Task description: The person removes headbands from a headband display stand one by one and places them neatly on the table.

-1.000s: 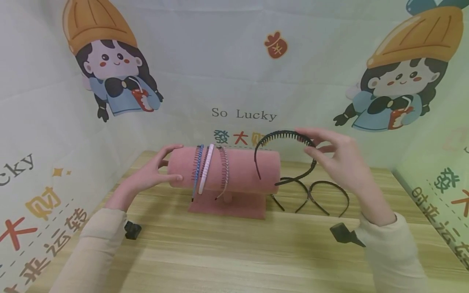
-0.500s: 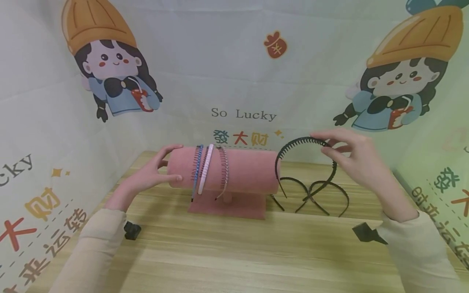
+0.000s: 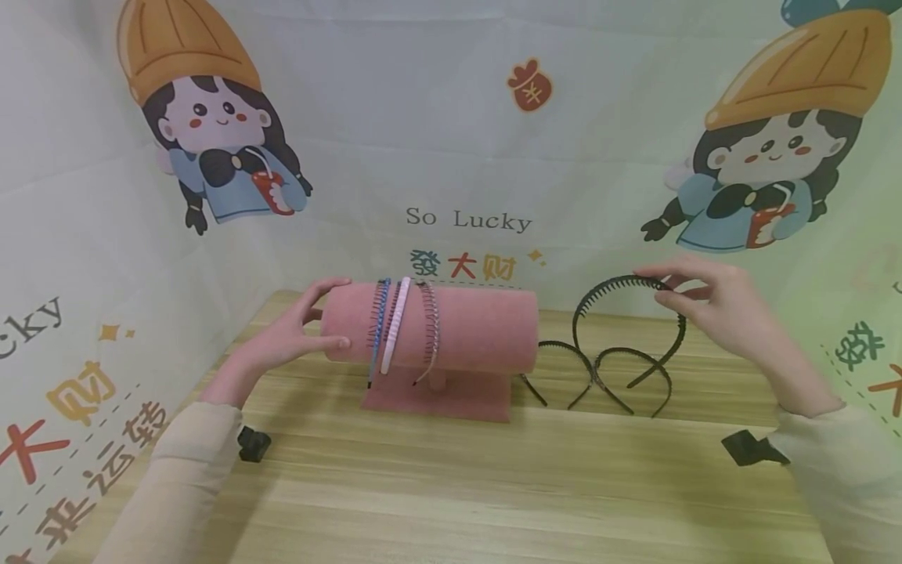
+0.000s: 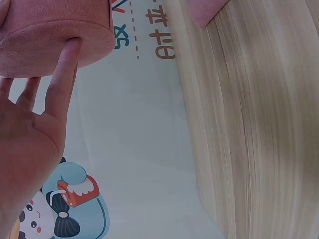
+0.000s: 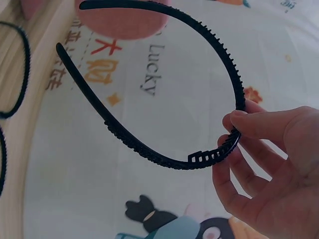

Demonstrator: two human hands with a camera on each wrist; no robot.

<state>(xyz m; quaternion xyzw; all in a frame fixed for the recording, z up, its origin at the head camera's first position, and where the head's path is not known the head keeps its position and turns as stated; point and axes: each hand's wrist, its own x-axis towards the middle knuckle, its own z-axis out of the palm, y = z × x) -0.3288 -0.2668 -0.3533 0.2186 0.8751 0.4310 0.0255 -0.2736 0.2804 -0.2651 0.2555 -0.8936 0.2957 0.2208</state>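
Observation:
A pink padded roll stand (image 3: 493,329) bears three toothed headbands: a blue one (image 3: 381,321), a pale pink one (image 3: 398,325) and a greyish one (image 3: 435,321). My left hand (image 3: 289,333) grips the roll's left end, its thumb along the front; in the left wrist view a fingertip touches the flat end. To the right of the stand, my right hand (image 3: 726,305) pinches a black comb headband (image 5: 169,163) between thumb and fingers at the upper right of its arch. The band hangs upright, its two ends pointing down toward the table.
Two more black headbands, a left one (image 3: 557,344) and a right one (image 3: 669,384), lie on the wooden table (image 3: 451,486) right of the stand. Behind the table hangs a printed cloth backdrop (image 3: 451,141), which also runs along both sides.
My right hand has carried the black headband rightward and slightly down, away from the roll's right end to above the two others. The left hand and the stand have stayed put.

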